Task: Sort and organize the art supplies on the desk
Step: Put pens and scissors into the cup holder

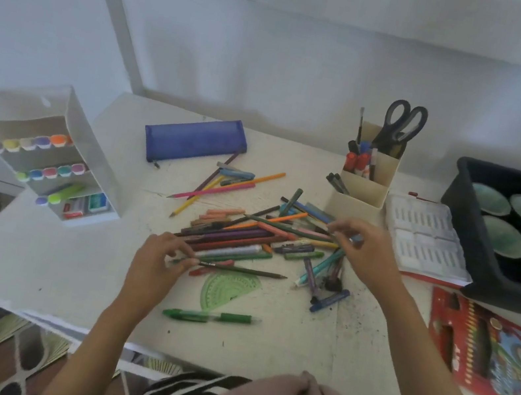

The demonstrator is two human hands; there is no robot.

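- White painted desk carries a loose pile of coloured pencils and crayons at its middle, between the two hands.
- Left hand pinches the near end of a dark slim pencil between thumb and fingertips. The pencil lies along the pile's near edge, just beyond a green translucent protractor.
- Right hand has its fingers curled at the pile's right side, pinching a thin pale-blue stick. Blur hides whether this is a pencil or a crayon.
- Green plastic pen lies apart from the pile, nearer the person.
- Blue mesh pencil case lies beyond the pile. A cream stepped desk organiser stands at the far right of the pile, with black-handled scissors upright in it.
- White tiered rack of markers stands on the left.
- On the right are a white ridged palette box, a black tray of green bowls and a red printed pencil box.
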